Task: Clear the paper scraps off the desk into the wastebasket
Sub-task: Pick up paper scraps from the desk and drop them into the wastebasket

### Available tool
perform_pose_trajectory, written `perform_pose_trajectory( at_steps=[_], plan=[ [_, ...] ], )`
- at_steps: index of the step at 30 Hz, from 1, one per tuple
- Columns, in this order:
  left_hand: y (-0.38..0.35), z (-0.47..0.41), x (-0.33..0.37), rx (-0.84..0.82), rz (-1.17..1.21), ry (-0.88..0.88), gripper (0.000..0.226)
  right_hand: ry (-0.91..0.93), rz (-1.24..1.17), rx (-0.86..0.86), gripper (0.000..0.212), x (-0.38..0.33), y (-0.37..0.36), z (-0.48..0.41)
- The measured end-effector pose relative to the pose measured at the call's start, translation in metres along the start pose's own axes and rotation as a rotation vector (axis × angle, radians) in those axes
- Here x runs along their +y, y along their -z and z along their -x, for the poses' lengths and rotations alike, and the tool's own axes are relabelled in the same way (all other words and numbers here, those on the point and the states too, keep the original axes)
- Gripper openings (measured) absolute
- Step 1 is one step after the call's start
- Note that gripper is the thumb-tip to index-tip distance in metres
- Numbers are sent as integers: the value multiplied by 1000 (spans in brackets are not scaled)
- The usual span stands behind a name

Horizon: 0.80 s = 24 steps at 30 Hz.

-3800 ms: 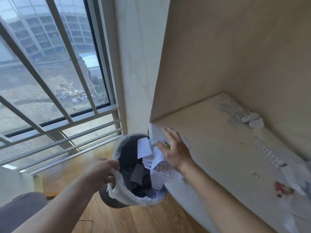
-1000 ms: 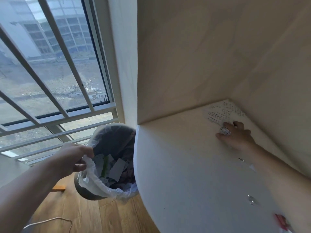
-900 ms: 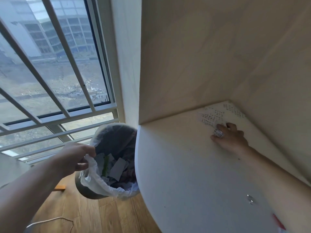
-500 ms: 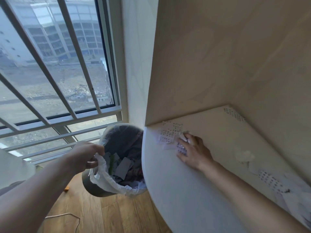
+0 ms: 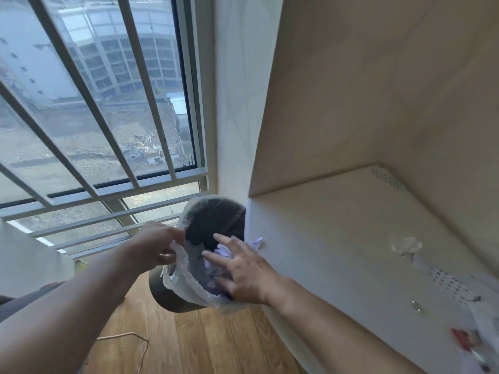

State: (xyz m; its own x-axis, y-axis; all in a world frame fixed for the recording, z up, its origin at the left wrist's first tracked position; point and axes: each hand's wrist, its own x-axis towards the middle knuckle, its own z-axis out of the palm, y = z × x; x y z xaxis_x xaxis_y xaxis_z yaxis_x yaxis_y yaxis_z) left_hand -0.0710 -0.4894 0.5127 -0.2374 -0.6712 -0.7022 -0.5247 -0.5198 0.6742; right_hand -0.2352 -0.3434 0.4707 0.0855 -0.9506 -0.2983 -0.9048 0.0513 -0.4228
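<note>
A dark round wastebasket (image 5: pixel 172 298) with a thin white liner is held up against the desk's left edge. My left hand (image 5: pixel 159 245) is shut on the liner at the basket's near rim. My right hand (image 5: pixel 243 268) hovers over the basket's mouth, fingers spread, with white paper scraps (image 5: pixel 222 252) falling beneath it; one scrap (image 5: pixel 255 242) sits at the desk edge. More scraps (image 5: pixel 445 282) lie on the pale desk (image 5: pixel 337 238) at the right, and a dotted piece (image 5: pixel 387 180) stays in the far corner.
A crumpled clear wrapper (image 5: pixel 405 245) lies mid-desk. A red-and-white object (image 5: pixel 464 341) and a small shiny bit (image 5: pixel 417 307) lie near the right edge. Wooden panels wall the desk behind and right. A barred window (image 5: pixel 94 117) is left; a cord (image 5: pixel 135 344) lies on the wood floor.
My right hand swept the dotted scraps from the back corner leftward across the desk and over its edge into the basket. The left hand kept its grip on the liner.
</note>
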Motion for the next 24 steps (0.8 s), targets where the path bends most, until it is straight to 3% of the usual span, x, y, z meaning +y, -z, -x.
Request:
perform_pose_trajectory(
  at_steps=[5,7,12,18,24],
  plan=[
    [4,2,-6,-13,-32,4,15,-8,-291,57,63,4,6,19],
    [5,4,-9,-11,-37,4,16,-76,-319,80,66,13,8,27],
    [11,13,-12,-7,-19,-4,17,-101,-236,-56,71,7,-9,40],
    [52,30,-10,54,-45,-10,20,-328,-608,240,69,0,-5,71],
    [105,53,18,20,-92,-37,19,-535,-668,402,69,15,9,126]
  ],
)
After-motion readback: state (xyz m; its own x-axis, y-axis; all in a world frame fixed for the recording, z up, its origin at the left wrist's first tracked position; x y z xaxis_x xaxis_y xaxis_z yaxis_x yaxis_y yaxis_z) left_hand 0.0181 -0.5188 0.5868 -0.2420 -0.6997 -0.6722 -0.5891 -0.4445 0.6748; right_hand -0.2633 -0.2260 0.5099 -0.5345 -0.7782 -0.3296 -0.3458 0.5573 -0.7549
